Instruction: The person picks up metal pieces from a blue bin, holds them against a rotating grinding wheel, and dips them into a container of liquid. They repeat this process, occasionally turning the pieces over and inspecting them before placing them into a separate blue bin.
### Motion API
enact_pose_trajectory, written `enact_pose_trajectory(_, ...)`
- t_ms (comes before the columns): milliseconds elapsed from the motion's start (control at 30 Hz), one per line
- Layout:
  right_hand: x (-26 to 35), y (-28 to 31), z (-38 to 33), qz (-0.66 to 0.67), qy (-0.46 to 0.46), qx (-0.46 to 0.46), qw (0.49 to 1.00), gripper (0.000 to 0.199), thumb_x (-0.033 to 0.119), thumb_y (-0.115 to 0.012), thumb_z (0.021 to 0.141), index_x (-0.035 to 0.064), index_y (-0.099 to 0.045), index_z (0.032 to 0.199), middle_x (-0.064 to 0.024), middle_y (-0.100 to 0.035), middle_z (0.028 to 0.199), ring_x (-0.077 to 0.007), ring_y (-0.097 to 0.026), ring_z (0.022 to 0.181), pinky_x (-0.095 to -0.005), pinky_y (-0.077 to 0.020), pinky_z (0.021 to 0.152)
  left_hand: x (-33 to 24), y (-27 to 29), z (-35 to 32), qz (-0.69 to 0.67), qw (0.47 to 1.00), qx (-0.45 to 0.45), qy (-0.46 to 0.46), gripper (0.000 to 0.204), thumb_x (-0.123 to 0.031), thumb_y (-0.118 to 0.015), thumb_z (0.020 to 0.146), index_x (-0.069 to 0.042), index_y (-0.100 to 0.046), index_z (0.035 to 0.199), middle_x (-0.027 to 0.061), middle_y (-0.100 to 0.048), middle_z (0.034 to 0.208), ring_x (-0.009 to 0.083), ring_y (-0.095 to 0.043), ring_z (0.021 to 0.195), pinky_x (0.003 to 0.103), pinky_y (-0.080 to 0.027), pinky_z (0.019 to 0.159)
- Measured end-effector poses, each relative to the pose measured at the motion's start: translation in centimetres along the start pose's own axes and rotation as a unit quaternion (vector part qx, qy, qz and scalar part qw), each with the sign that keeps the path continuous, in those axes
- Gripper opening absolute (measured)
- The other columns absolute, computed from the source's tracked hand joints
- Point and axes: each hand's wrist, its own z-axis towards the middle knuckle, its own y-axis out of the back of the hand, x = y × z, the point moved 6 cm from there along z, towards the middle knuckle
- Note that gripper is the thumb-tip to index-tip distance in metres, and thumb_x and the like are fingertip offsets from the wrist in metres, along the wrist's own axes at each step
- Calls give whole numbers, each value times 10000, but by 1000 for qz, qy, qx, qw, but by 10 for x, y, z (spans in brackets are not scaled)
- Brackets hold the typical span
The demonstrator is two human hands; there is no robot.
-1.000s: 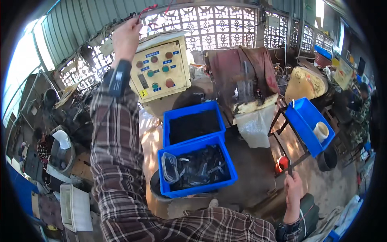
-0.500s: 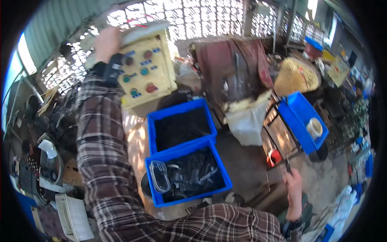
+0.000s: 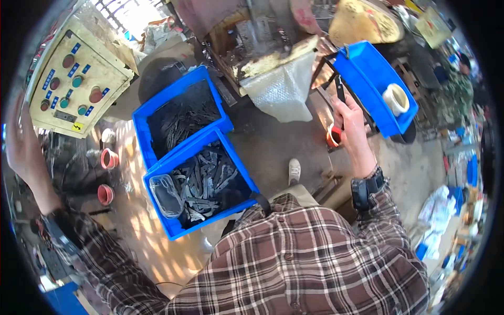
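My right hand (image 3: 348,118) is closed round a slim, black-handled tool (image 3: 340,88) that looks like a knife; its far end is hard to make out. It is held up beside a long blue bin (image 3: 363,52). At the far left, my left hand (image 3: 25,149) is stretched out beside a cream control box (image 3: 113,79) with red and green buttons. Its fingers are extended and partly blurred, and nothing shows in them. Between my arms stand two blue crates (image 3: 218,202) holding many dark strip-like pieces (image 3: 202,176). A clear plastic tub (image 3: 167,195) sits in the nearer crate.
A white container (image 3: 395,100) lies in the long bin. Bubble wrap (image 3: 281,94) hangs from a worn machine bench (image 3: 247,39). Red cups (image 3: 105,195) stand on the left, and a red container (image 3: 334,135) below my right hand. My shoe (image 3: 294,170) shows on the floor.
My view has tilted down and turned. My left hand has come from the top of the control box to its left side. My right hand has risen with the black-handled tool.
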Motion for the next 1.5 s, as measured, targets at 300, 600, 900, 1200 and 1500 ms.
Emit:
enact_pose_trajectory(300,17,10,176,-119,35,115,986,114,185,-648,908,89,-667,966,84,-481,655,-10,-361,519,-197,-252,455,-183,-94,-67,-187,890,266,320,224,-41,-630,884,-13,-672,1102,119,-697,1011,189,-666,898,292,-510,801)
enact_pose_trajectory(600,92,-37,290,-45,86,159,982,187,233,-680,903,58,-681,967,127,-380,571,11,-255,441,-205,-131,410,-303,-151,-158,-366,680,313,553,262,-65,-626,913,-16,-649,1170,58,-707,931,86,-634,871,234,-501,773)
enact_pose_trajectory(900,88,-112,343,-122,140,199,962,227,177,-610,945,88,-688,1139,118,-398,618,19,-304,468,-168,-208,403,-261,-212,-159,-352,720,155,578,215,-49,-607,917,-1,-664,1119,81,-717,894,115,-675,815,244,-528,730)
enact_pose_trajectory(1200,145,-144,371,-357,448,144,807,509,367,-644,863,-30,-620,1181,-268,-655,1079,-342,-642,1034,-372,-476,887,-242,-235,-221,-351,636,198,659,224,-149,-597,918,-10,-687,1069,73,-706,842,110,-666,749,230,-511,654)
enact_pose_trajectory(1500,171,-187,341,-342,465,131,806,478,361,-721,811,-16,-647,1095,-186,-692,888,-267,-669,811,-357,-495,742,-259,-215,-217,-396,620,89,671,198,-102,-582,935,6,-668,1076,71,-702,906,107,-657,782,206,-488,656)
